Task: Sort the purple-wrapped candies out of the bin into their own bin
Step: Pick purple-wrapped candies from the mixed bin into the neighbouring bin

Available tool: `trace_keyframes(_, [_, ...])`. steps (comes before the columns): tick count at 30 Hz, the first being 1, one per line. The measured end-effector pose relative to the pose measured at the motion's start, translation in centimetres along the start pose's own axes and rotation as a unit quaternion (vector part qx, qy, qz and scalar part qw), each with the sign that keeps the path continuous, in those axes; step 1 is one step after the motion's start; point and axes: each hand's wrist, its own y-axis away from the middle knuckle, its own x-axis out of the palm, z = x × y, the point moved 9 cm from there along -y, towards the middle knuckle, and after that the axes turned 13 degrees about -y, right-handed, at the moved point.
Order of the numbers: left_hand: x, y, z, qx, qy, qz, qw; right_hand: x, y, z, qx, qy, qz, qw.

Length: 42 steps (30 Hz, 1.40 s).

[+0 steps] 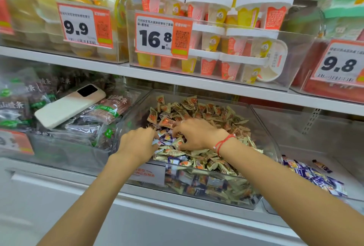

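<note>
A clear plastic bin (pixel 264 139) on the lower shelf is heaped with small wrapped candies, mostly beige and orange (pixel 212 111), with purple-wrapped candies (pixel 167 139) showing between my hands. My left hand (pixel 137 143) is dug into the pile with its fingers curled around some wrappers. My right hand (pixel 197 133), with a red string on the wrist, reaches in from the right, fingers bent down into the candies; what they hold is hidden. To the right, a second clear bin (pixel 295 147) holds a small heap of purple candies (pixel 315 176).
A bin of dark snack packs (pixel 65 147) stands at the left with a white phone (pixel 69 104) lying on top. The shelf above carries tubs of pudding cups (pixel 226 35) behind price tags. A white shelf front (pixel 137 216) runs below the bins.
</note>
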Motion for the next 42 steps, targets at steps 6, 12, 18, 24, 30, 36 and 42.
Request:
trace_keyframes(6, [-1.4, 1.0, 0.2, 0.0, 0.135, -0.053, 0.989, -2.4, 2.9, -1.5, 0.033, -0.091, -0.048, 0.994])
trace_keyframes(12, [-4.6, 2.1, -0.4, 0.008, 0.235, -0.136, 0.962, -2.0, 8.0, -3.6, 0.067, -0.135, -0.042, 0.988])
trace_keyframes(18, [-5.3, 2.6, -0.2, 0.01, 0.243, -0.149, 0.959, -3.0, 8.4, -1.4, 0.018, -0.179, -0.067, 0.981])
trace_keyframes(24, [-4.6, 3.0, 1.3, 0.003, 0.245, -0.14, 0.959, -5.6, 7.0, -2.2, 0.017, -0.27, -0.12, 0.955])
trace_keyframes(30, [-4.0, 3.5, 0.9, 0.001, 0.204, -0.129, 0.97, -1.5, 1.4, -2.4, 0.084, -0.201, -0.017, 0.976])
trace_keyframes(36, [-3.9, 3.1, 0.6, -0.011, 0.203, -0.126, 0.971, -0.1, -1.7, -2.1, 0.09, -0.114, 0.005, 0.989])
trace_keyframes(42, [-4.3, 2.9, -0.8, 0.005, 0.203, -0.129, 0.971, -5.3, 6.6, -2.7, 0.028, -0.256, -0.203, 0.945])
